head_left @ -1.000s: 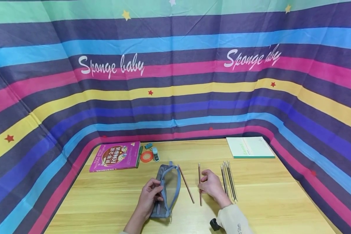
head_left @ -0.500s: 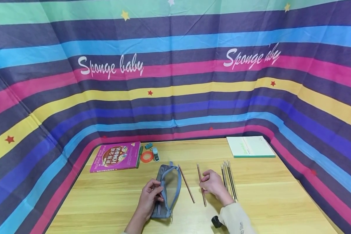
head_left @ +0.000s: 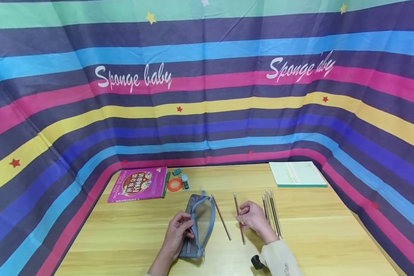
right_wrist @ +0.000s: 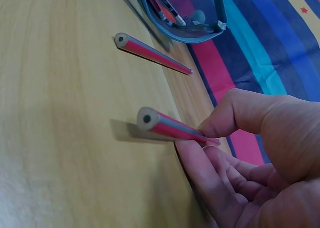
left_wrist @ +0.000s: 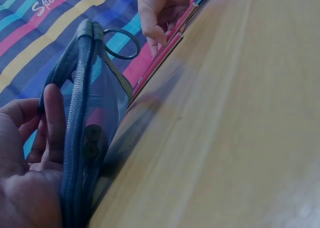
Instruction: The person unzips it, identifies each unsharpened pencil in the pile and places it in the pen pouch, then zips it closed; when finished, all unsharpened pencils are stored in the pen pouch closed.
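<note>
A grey-blue mesh pencil case (head_left: 203, 218) lies unzipped near the front middle of the table. My left hand (head_left: 177, 234) grips its near-left edge, fingers hooked over the rim, as the left wrist view shows of the case (left_wrist: 75, 118). Between thumb and index finger, my right hand (head_left: 258, 219) pinches a red-striped pencil (right_wrist: 172, 128), its unsharpened end tilted toward that camera with a shadow beneath. A second such pencil (head_left: 221, 218) lies between the case and the right hand. Pencils with white erasers (right_wrist: 165, 5) show through the case's opening.
Several dark pencils (head_left: 273, 214) lie side by side just right of the right hand. At the back left are a purple book (head_left: 138, 186), a red tape roll (head_left: 174, 184), a glue stick (head_left: 185, 182) and a small blue item (head_left: 177, 172). A pale green notebook (head_left: 296, 174) lies back right.
The pencil in the right hand has tilted, its near end swinging right, and the right hand has shifted slightly right. My left hand keeps its grip on the pencil case.
</note>
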The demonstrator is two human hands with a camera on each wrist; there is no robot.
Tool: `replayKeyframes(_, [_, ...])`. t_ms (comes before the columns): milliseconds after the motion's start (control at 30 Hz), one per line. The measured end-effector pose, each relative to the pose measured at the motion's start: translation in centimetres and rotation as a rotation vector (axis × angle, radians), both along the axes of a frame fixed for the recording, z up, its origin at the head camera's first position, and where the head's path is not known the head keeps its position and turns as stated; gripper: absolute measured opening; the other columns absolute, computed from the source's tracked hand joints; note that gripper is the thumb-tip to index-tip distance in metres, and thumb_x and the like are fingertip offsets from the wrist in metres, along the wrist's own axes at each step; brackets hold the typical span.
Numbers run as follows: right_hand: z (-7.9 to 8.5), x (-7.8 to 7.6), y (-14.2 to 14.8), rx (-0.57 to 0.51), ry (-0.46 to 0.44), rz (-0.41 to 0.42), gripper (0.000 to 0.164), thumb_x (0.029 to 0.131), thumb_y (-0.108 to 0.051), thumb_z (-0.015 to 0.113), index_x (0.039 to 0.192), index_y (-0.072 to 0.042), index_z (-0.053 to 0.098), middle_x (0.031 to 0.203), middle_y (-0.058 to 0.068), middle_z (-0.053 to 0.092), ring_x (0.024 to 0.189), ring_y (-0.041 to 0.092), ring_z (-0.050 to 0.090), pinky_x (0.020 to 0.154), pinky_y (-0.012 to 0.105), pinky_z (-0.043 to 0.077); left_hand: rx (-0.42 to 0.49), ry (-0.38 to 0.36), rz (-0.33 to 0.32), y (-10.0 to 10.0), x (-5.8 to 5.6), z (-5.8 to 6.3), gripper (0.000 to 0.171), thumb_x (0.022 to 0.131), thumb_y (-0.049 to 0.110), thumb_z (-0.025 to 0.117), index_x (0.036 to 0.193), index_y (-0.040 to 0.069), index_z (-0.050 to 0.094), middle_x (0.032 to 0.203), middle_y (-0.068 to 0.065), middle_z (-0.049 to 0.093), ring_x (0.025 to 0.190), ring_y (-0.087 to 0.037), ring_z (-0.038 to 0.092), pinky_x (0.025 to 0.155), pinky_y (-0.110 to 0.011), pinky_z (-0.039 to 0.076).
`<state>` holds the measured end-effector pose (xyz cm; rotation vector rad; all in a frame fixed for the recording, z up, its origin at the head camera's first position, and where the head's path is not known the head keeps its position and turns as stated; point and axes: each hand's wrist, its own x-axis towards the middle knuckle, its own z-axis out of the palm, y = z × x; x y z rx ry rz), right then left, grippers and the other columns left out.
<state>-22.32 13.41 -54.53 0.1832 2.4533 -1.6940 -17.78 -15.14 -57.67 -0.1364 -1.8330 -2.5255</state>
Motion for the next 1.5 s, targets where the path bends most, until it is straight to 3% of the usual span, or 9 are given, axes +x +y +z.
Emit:
replayKeyframes(333, [0.1, 0.2, 0.4, -0.009, -0.013, 0.043, 0.044, 0.078, 0.009, 0.076, 0.118, 0.009, 0.059, 0.093, 0.014, 0.06, 0.075, 0.024, 0.065, 0.06, 0.036, 0.065, -0.009, -0.001, 0.006, 0.2, 0.3, -0.1, 0.019, 0.093, -0.002, 0.066, 0.105, -0.01, 0.054, 0.083, 0.0, 0.059, 0.059, -0.009, 0.062, 0.05, -0.02, 0.058])
replayKeyframes(500, [0.1, 0.1, 0.6, -0.031, -0.028, 0.022, 0.05, 0.077, 0.01, 0.074, 0.124, 0.009, 0.058, 0.097, 0.016, 0.06, 0.077, 0.025, 0.065, 0.061, 0.036, 0.065, -0.003, 0.014, -0.016, 0.3, 0.4, 0.0, 0.019, 0.094, 0.0, 0.066, 0.106, -0.009, 0.055, 0.083, 0.001, 0.059, 0.06, -0.008, 0.062, 0.051, -0.019, 0.058])
replayKeyframes(700, [0.4, 0.4, 0.6, -0.135, -0.039, 0.016, 0.054, 0.078, 0.012, 0.071, 0.13, 0.008, 0.056, 0.1, 0.017, 0.061, 0.075, 0.025, 0.065, 0.064, 0.039, 0.066, -0.002, 0.016, -0.024, 0.2, 0.6, 0.0, 0.012, 0.094, -0.001, 0.065, 0.103, -0.003, 0.058, 0.082, 0.002, 0.059, 0.06, -0.007, 0.062, 0.052, -0.019, 0.058])
replayKeyframes(867, [1.3, 0.8, 0.2, -0.241, 0.002, 0.061, 0.058, 0.08, 0.013, 0.068, 0.135, 0.011, 0.05, 0.098, 0.016, 0.058, 0.073, 0.025, 0.066, 0.065, 0.04, 0.067, 0.002, -0.01, 0.001, 0.3, 0.5, -0.1, 0.011, 0.093, 0.0, 0.067, 0.102, 0.002, 0.06, 0.082, 0.001, 0.06, 0.059, -0.008, 0.062, 0.051, -0.019, 0.058])
replayKeyframes(1100, [2.3, 1.4, -1.1, -0.327, 0.033, 0.13, 0.06, 0.086, 0.011, 0.065, 0.14, 0.009, 0.04, 0.1, 0.014, 0.055, 0.077, 0.024, 0.066, 0.069, 0.04, 0.067, -0.01, 0.012, -0.013, 0.1, 0.1, -0.1, 0.017, 0.094, 0.0, 0.065, 0.106, -0.008, 0.055, 0.083, 0.001, 0.06, 0.06, -0.008, 0.062, 0.052, -0.019, 0.058])
replayKeyframes(1200, [2.2, 1.5, -2.1, -0.355, 0.036, 0.124, 0.061, 0.086, 0.011, 0.064, 0.141, 0.006, 0.038, 0.1, 0.015, 0.055, 0.076, 0.024, 0.066, 0.069, 0.041, 0.067, -0.014, 0.022, -0.02, 0.0, 0.0, 0.1, 0.02, 0.095, -0.001, 0.064, 0.107, -0.011, 0.053, 0.082, 0.002, 0.06, 0.06, -0.008, 0.062, 0.052, -0.019, 0.058])
replayKeyframes(1433, [1.7, 2.0, -4.4, -0.434, 0.052, 0.079, 0.062, 0.085, 0.013, 0.063, 0.14, 0.003, 0.035, 0.102, 0.015, 0.052, 0.076, 0.023, 0.065, 0.07, 0.04, 0.067, -0.013, 0.03, -0.032, 0.0, 0.1, 0.3, 0.012, 0.095, -0.002, 0.064, 0.104, -0.004, 0.056, 0.082, 0.002, 0.059, 0.06, -0.007, 0.062, 0.052, -0.018, 0.058])
replayKeyframes(1500, [1.6, 2.2, -5.0, -0.454, 0.064, 0.072, 0.062, 0.085, 0.013, 0.063, 0.138, 0.003, 0.034, 0.103, 0.016, 0.052, 0.076, 0.022, 0.065, 0.071, 0.039, 0.067, -0.014, 0.033, -0.027, 0.1, 0.0, 0.3, 0.015, 0.095, -0.002, 0.064, 0.105, -0.008, 0.054, 0.082, 0.002, 0.059, 0.06, -0.007, 0.062, 0.051, -0.018, 0.058])
